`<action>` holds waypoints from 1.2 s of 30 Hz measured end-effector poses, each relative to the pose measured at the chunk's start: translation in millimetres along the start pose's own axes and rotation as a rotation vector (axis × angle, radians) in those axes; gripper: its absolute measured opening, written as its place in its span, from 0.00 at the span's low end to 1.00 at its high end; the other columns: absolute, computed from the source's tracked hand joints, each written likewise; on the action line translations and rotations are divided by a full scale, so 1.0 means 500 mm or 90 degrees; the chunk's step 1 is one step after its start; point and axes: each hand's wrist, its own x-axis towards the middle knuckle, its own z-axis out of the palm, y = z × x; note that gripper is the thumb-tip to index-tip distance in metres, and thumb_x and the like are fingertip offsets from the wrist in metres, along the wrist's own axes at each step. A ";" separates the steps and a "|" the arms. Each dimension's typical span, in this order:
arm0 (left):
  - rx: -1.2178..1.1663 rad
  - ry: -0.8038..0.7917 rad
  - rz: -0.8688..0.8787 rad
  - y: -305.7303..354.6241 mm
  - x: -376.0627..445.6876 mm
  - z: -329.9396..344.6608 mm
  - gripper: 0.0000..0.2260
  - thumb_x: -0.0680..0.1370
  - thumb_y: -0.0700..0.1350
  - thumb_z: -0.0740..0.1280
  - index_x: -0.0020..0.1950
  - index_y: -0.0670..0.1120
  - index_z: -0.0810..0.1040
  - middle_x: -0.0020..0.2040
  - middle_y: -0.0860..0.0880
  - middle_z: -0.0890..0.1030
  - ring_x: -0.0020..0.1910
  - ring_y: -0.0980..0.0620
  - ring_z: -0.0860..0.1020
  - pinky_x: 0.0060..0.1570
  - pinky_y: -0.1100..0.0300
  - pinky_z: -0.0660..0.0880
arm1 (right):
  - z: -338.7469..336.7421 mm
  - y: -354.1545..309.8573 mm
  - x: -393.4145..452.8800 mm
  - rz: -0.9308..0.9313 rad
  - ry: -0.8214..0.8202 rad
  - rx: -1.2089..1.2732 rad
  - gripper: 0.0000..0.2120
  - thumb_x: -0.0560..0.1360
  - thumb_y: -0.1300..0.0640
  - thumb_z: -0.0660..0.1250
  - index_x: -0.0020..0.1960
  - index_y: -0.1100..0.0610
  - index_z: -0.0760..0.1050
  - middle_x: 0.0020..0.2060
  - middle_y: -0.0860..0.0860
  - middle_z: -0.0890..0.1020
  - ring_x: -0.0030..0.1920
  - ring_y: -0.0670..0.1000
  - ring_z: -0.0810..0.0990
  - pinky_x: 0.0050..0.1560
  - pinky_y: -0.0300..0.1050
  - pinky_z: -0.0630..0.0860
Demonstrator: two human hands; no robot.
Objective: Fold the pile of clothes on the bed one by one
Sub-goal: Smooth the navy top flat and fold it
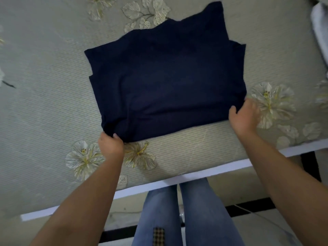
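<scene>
The bed (pixel 44 96), covered in a floral sheet, carries one navy garment (pixel 165 82), which lies flat near the bed's near edge and appears already folded at least once, with stepped layers showing along its left and right sides. No pile of other clothes is in view; a pale item (pixel 319 23) shows at the bed's far right, too cropped to identify. The left hand (pixel 111 143) pinches the garment's near left corner, fingers curled over the cloth, which bunches slightly there. The right hand (pixel 244 116) is at the garment's near right corner, thumb on top of the fabric and fingers tucked at the edge; the grip looks loose, and motion blur prevents a firmer reading. Judged step: an intermediate fold of this garment. The next move probably calls for lifting both near corners together and carrying the near edge evenly over to the far edge, keeping the side layers aligned.
</scene>
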 end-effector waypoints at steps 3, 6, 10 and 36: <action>-0.001 0.003 0.048 -0.015 0.009 -0.019 0.11 0.80 0.40 0.56 0.52 0.35 0.75 0.51 0.34 0.78 0.52 0.37 0.75 0.50 0.50 0.69 | 0.009 -0.029 -0.002 0.072 -0.006 0.021 0.22 0.77 0.55 0.58 0.67 0.65 0.63 0.66 0.61 0.69 0.67 0.60 0.66 0.67 0.56 0.62; -0.021 0.025 -0.038 -0.048 0.020 -0.041 0.09 0.80 0.38 0.54 0.48 0.37 0.73 0.54 0.32 0.76 0.53 0.37 0.74 0.51 0.51 0.68 | 0.011 -0.031 0.004 0.140 -0.006 0.046 0.21 0.77 0.56 0.56 0.67 0.65 0.64 0.66 0.60 0.69 0.67 0.60 0.66 0.67 0.58 0.64; 0.069 -0.050 -0.121 -0.093 0.034 -0.048 0.12 0.79 0.36 0.55 0.55 0.30 0.73 0.54 0.32 0.76 0.58 0.34 0.73 0.56 0.49 0.68 | 0.005 -0.024 0.006 0.143 -0.021 0.006 0.21 0.77 0.56 0.57 0.67 0.65 0.64 0.66 0.61 0.68 0.66 0.61 0.66 0.67 0.59 0.63; 0.645 -0.145 0.906 0.679 -0.118 0.205 0.31 0.78 0.37 0.58 0.75 0.41 0.44 0.76 0.45 0.47 0.57 0.43 0.73 0.38 0.55 0.67 | -0.026 0.024 0.083 0.164 -0.232 0.164 0.13 0.71 0.52 0.70 0.52 0.58 0.79 0.49 0.55 0.82 0.53 0.57 0.78 0.59 0.51 0.71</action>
